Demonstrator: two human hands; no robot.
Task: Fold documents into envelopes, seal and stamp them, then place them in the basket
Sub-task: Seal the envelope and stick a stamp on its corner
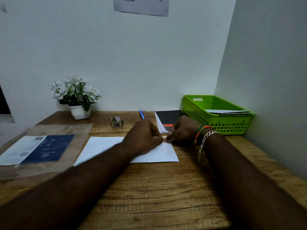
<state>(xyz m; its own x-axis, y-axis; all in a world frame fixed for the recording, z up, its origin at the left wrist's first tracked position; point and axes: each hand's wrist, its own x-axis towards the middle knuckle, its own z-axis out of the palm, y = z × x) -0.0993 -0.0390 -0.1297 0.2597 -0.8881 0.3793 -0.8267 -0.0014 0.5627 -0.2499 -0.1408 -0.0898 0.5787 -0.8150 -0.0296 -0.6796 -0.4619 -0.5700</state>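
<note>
Envelope [103, 146] lies flat on the desk [149, 188], both hands meeting at its far right corner, probably placing a stamp.

Left hand [142, 138] and right hand [181, 131] curl their fingers [168, 139] together, tips touching over the corner, seemingly pinching something too small to identify. A roll, likely stamps [117, 122], sits just beyond the left fingers for easy reach; the green basket [232, 127], already holding papers, waits beyond the right hand.
</note>
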